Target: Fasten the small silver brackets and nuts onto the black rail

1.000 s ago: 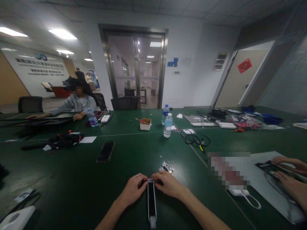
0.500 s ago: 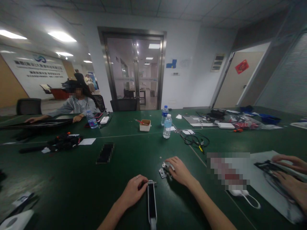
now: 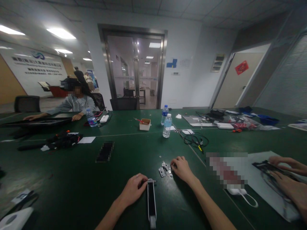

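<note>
My left hand [image 3: 133,190] is closed at the far end of a long narrow piece with a pale frame and dark middle [image 3: 152,201], lying lengthwise before me. A small pin-like metal part [image 3: 153,181] crosses that end, beside my fingertips. My right hand [image 3: 182,170] rests on the table just right of a small pile of metal brackets [image 3: 162,172] and several washers [image 3: 169,172]. Its fingers are curled together at the washers; anything between them is hidden. One ring-shaped piece [image 3: 160,157] lies apart, beyond the pile.
Two water bottles [image 3: 167,127] and a small box [image 3: 145,125] stand farther back. Black cable [image 3: 195,139] coils to their right. At right, another person's hands [image 3: 286,179] work over a pale sheet [image 3: 260,156]. Someone sits across the table [image 3: 129,143] at left.
My right hand has drawn back to the right from over the brackets, uncovering the washers, and its fingers have curled in. My left hand and the long piece stay nearly in place.
</note>
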A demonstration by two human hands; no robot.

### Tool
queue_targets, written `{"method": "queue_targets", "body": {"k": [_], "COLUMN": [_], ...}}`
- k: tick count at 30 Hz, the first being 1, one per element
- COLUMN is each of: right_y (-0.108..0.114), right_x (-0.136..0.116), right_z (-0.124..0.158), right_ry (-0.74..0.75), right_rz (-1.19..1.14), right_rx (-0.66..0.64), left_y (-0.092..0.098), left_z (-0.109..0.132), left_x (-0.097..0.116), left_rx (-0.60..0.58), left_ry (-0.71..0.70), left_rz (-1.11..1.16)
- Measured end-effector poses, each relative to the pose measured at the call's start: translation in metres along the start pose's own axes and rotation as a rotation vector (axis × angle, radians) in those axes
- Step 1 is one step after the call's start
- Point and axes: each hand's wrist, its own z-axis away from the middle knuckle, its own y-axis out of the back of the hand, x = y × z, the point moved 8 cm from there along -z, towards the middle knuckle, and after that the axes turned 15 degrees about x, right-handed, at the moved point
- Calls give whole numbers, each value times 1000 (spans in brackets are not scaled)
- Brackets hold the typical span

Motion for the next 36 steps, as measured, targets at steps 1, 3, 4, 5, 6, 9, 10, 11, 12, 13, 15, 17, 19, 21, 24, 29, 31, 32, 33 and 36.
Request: {"method": "queue_targets", "body": {"k": [1,3,4,5,6,9,10,11,12,13,15,17,19,21,24,29,31,32,33,36], "right_y": [-1,-3,-4,-5,-5,-7,-7,-6,-6,-6,-4,-1,3,9,16,16,13,10,7,1], "right_x": [1,3,4,4,5,5,5,5,4,4,1,-1,-2,-2,-6,-39,-56,-64,-71,-85], "right_z": [0,1,1,1,2,3,3,3,4,4,5,4,3,1,0,10,16,19,22,28], "right_ry": [-15,-38,-48,-58,-69,-91,-95,-97,-97,-95,-85,-76,-81,-99,-97,11,68,99,129,196], "right_rz": [-3,-6,-5,-3,-1,-1,-2,-5,-8,-13,-27,-45,-63,-81,-148,-525,-577,-583,-583,-561], "right_rx": [-14,-36,-44,-49,-55,-60,-59,-57,-55,-53,-44,-30,-1,35,69,5,-47,-74,-102,-153], "left_y": [0,0,1,1,1,1,1,1,1,1,1,0,0,0,0,3,3,4,4,3], "left_z": [0,0,0,0,0,0,0,0,0,0,0,1,1,1,1,1,1,1,0,0], "left_x": [0,1,1,1,1,2,2,2,2,1,0,-1,-2,-2,-2,2,4,4,5,5], "left_rx": [-2,-7,-7,-8,-7,-5,-5,-5,-5,-6,-7,-8,-10,-12,-9,1,3,4,6,15], "left_ry": [0,1,2,2,1,-1,-1,-1,-1,-2,-3,-3,-3,-2,-1,1,3,2,1,-8], "left_rz": [1,1,0,-2,-4,-8,-10,-11,-12,-13,-13,-14,-16,-18,-20,-24,-26,-26,-27,-25]}}
